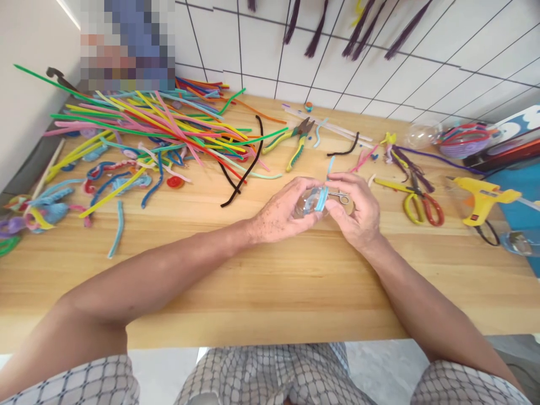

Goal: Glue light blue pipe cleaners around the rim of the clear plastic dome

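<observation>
My left hand [282, 211] is closed around a small clear plastic ball [304, 203], lying on its side above the table. A light blue pipe cleaner [322, 199] wraps round the ball's right part, with a loose end pointing up past my fingers. My right hand [356, 209] pinches the pipe cleaner at that wrapped part, thumb below and fingers above. Just behind the right fingers, a pair of small metal scissors [342, 197] shows only in part.
Many coloured pipe cleaners [169, 126] are heaped at the back left. Pliers [300, 143] and black pipe cleaners [248, 169] lie behind my hands. On the right are scissors [424, 207], a yellow glue gun [481, 197] and a clear ball [423, 135]. Tassels [317, 34] hang against the tiled wall.
</observation>
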A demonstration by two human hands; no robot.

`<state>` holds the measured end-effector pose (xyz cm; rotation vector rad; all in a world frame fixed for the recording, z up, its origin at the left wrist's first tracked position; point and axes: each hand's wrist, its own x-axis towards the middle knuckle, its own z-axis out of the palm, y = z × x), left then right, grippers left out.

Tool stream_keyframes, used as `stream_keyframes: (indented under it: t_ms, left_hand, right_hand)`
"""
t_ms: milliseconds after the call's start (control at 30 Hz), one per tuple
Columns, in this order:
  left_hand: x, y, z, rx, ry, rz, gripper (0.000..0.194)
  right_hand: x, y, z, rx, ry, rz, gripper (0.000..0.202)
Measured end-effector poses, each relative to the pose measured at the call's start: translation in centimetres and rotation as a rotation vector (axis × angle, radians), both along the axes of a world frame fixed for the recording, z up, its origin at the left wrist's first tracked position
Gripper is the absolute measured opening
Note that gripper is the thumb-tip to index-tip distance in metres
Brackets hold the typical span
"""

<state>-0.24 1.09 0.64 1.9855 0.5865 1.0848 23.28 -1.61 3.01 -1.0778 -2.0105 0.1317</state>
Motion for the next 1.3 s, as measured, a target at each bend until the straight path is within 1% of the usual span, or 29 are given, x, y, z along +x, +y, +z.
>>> stream_keyframes:
  t_ms: [167,267,433,700,900,1067,1300]
  left_hand:
    - [0.00,0.00,-0.01,0.021,-0.001,0.002,0.053]
    - [-0.03,0.00,0.05,0.039,0.006,0.001,0.052]
    - [-0.08,0.03,-0.03,0.033,0.009,-0.004,0.052]
    - [-0.07,0.02,-0.22,0.041,-0.015,-0.007,0.053]
    - [0.08,0.09,-0.52,0.062,-0.015,-0.003,0.054]
    - [0.18,0.15,-0.74,0.084,-0.025,-0.005,0.055]
    - [0.07,0.27,-0.65,0.100,-0.027,-0.029,0.055]
  right_hand:
    - [-0.16,-0.03,0.00,-0.032,0.014,-0.006,0.028]
    - [-0.10,-0.09,-0.03,-0.018,0.018,-0.006,0.028]
    - [-0.03,-0.13,-0.07,-0.041,0.010,-0.022,0.027]
    - [-0.26,-0.03,-0.24,-0.053,0.084,-0.009,0.024]
    - [-0.36,-0.12,-0.23,-0.105,0.093,-0.014,0.025]
    - [-0.44,-0.20,-0.36,-0.124,0.111,-0.005,0.026]
    - [-0.68,-0.21,-0.78,-0.124,0.160,0.030,0.023]
